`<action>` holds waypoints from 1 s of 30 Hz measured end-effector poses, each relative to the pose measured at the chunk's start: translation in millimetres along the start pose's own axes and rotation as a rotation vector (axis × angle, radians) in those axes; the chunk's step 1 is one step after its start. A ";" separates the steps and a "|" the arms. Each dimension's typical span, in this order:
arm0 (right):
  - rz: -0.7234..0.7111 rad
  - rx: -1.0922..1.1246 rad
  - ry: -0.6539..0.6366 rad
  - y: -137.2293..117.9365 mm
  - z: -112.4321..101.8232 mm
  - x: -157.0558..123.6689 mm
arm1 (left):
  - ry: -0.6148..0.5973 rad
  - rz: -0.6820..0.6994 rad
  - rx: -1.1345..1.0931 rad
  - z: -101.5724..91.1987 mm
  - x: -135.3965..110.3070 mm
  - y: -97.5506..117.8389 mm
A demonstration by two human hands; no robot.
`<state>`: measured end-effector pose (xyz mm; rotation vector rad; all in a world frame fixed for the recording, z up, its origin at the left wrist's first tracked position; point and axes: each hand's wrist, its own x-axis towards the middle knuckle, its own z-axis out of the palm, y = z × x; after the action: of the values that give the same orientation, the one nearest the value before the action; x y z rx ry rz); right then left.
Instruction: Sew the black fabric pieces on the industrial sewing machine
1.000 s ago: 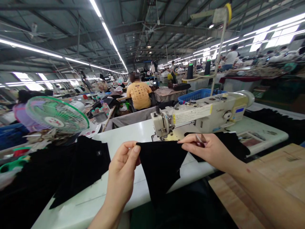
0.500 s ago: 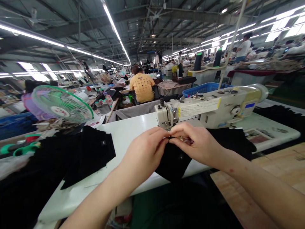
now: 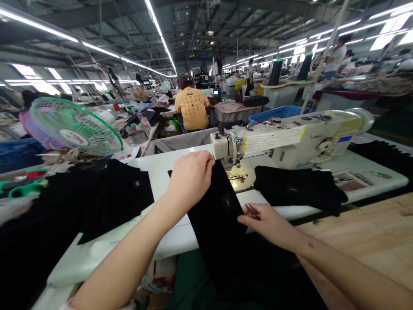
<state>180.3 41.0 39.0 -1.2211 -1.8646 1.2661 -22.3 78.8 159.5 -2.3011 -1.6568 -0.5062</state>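
A long strip of black fabric (image 3: 222,215) with a small label lies from the sewing machine's (image 3: 290,140) needle area back over the table edge toward me. My left hand (image 3: 190,178) rests on its far end beside the presser foot, fingers curled down on the cloth. My right hand (image 3: 267,224) presses the strip's near right edge and holds a small pair of thread snips (image 3: 252,211) between its fingers.
A green desk fan (image 3: 69,131) stands at the left behind a heap of black pieces (image 3: 106,198). More black fabric (image 3: 297,189) lies under the machine arm. A wooden board (image 3: 364,237) is at the right. A person in a yellow shirt (image 3: 192,107) sits ahead.
The fabric, held up between both hands a second ago, now lies flat by the needle. My left hand moved forward onto its far end; my right hand drew back toward me.
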 end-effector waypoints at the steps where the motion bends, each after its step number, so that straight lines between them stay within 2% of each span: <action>1: 0.049 0.017 -0.033 9.5 6.5 -5.6 | -0.075 -0.018 -0.006 16.4 2.9 -3.6; 4: 0.184 0.104 -0.182 27.6 18.8 -24.7 | -0.265 -0.072 -0.040 70.4 5.2 -12.5; 6: 0.275 0.143 -0.332 30.9 19.2 -35.9 | -0.323 -0.084 -0.067 101.2 3.7 -17.2; 8: 0.358 0.100 -0.502 29.0 13.9 -41.4 | -0.351 -0.073 -0.108 123.4 2.3 -21.5; 9: 0.375 0.049 -0.525 27.0 9.9 -40.7 | -0.363 -0.062 -0.135 131.3 2.1 -23.5; 10: 0.363 -0.016 -0.481 25.1 5.7 -37.3 | -0.371 -0.050 -0.166 137.6 2.1 -25.3; 12: 0.207 -0.191 -0.232 23.0 -1.8 -22.2 | -0.371 -0.035 -0.226 147.0 2.8 -27.8; 14: -0.092 -0.382 0.031 25.3 -5.9 0.5 | -0.356 -0.038 -0.276 154.2 4.5 -28.9; 15: -0.238 -0.474 0.093 28.1 -6.5 12.6 | -0.348 -0.045 -0.296 157.4 5.9 -29.0; 16: -0.352 -0.561 0.113 31.8 -6.4 24.2 | -0.340 -0.054 -0.313 160.5 7.5 -28.8; 18: -0.461 -0.719 0.088 40.2 -5.1 42.8 | -0.327 -0.079 -0.334 165.9 11.8 -28.2; 21: -0.463 -0.846 0.034 50.4 -4.5 56.5 | -0.314 -0.126 -0.348 171.9 19.0 -27.0; 30: -0.453 -0.848 0.042 57.1 -7.7 59.6 | -0.315 -0.231 -0.391 180.4 28.8 -28.1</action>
<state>182.7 105.8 -12.7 -1.0678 -2.5514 0.1797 -17.7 185.4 8.6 -2.5826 -2.1567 -0.5840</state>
